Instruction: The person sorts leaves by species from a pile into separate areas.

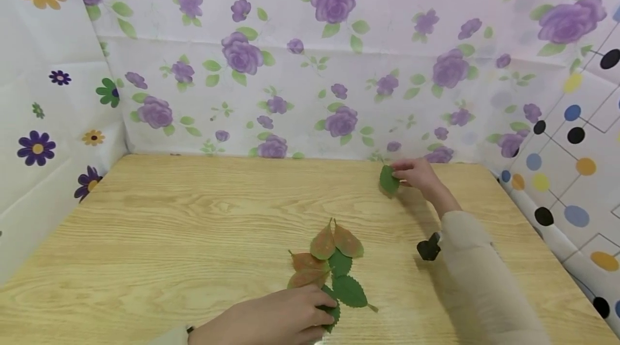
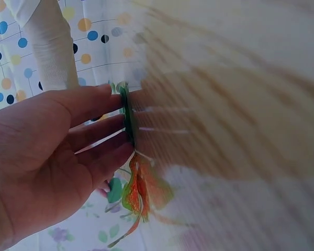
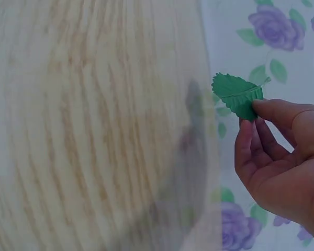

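Observation:
At the back right of the table, my right hand (image 1: 418,175) pinches a green serrated leaf (image 1: 389,180) between thumb and fingers. The right wrist view shows that leaf (image 3: 233,94) held up by one end, its stalk at the upper right. Near the front, my left hand (image 1: 271,318) rests its fingertips on another green leaf (image 1: 336,314), partly covering it. Two more green leaves, an upper one (image 1: 340,263) and a lower one (image 1: 350,291), lie beside it. Several reddish leaves (image 1: 349,241) adjoin them, two with stalks pointing to the back.
The wood-grain table (image 1: 194,216) meets a wall covering with purple flowers (image 1: 290,92) at the back. A dotted covering (image 1: 576,162) stands on the right, a flowered white one (image 1: 58,103) on the left. A small black object (image 1: 429,248) sits beside the right sleeve (image 1: 484,275).

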A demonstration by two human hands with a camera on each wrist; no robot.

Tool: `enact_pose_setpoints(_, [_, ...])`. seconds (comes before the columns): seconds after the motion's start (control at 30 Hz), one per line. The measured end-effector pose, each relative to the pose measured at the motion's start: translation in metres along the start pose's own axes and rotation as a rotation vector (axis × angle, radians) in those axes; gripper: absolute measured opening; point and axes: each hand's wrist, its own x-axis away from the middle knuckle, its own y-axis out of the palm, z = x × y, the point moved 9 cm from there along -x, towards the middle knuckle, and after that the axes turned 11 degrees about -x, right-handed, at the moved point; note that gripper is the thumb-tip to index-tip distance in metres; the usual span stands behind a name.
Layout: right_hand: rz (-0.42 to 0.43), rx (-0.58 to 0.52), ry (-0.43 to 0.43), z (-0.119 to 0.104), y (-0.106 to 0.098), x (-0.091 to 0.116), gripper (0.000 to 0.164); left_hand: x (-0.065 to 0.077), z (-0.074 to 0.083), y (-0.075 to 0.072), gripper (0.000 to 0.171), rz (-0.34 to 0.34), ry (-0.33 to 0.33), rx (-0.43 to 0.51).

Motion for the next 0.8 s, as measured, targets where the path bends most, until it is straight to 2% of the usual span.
enact_pose_setpoints(0.2, [0.042,-0.003,0.049,0.019,-0.006,-0.004,0.035,-0.002,-0.001,-0.001,0.018,0.017,-0.006,-0.022])
enact_pose_setpoints(0.47, [0.064,0.028,0.065,0.036,-0.008,-0.005,0.038,-0.005,-0.001,0.000,0.017,0.026,0.001,-0.049])
enact_pose_setpoints(0.8, [0.088,0.073,0.048,0.038,-0.005,-0.007,0.037,-0.007,-0.003,0.002,0.016,0.021,-0.007,-0.059])
